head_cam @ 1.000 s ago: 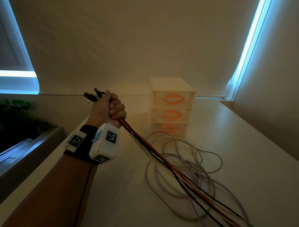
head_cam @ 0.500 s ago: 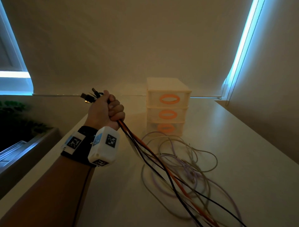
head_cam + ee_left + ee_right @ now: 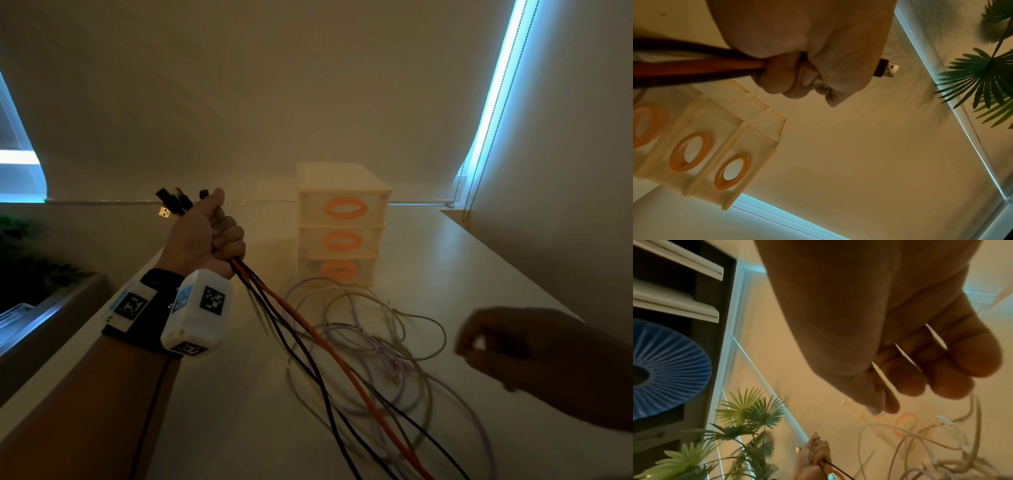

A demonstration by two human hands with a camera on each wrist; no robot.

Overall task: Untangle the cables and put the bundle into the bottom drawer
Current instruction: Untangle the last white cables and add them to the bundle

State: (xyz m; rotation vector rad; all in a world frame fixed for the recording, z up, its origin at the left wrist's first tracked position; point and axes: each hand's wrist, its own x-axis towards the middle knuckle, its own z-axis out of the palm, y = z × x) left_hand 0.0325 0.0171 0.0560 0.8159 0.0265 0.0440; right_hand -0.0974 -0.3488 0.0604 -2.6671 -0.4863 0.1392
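My left hand (image 3: 209,236) is raised above the white table and grips a bundle of orange and black cables (image 3: 329,346), fist closed; USB plugs (image 3: 171,204) stick out above the thumb. In the left wrist view the fist (image 3: 807,68) wraps the orange cable (image 3: 694,67) with a USB plug (image 3: 887,70) poking out. Loose pale and lilac cables (image 3: 380,339) lie in tangled loops on the table. A small cream three-drawer unit (image 3: 342,222) with orange handles stands behind; its bottom drawer (image 3: 339,270) is closed. My right hand (image 3: 534,353) hovers at the right, fingers loosely curled (image 3: 920,369), holding nothing.
A drawn roller blind hangs behind the table (image 3: 479,281), with a bead chain (image 3: 479,164) at the right. A wall bounds the table's right side. A leafy plant (image 3: 748,418) and a ledge (image 3: 51,308) sit to the left of the table.
My right hand has come into view at the right, over the loose cables. The left hand keeps its grip on the bundle and stays raised in about the same place.
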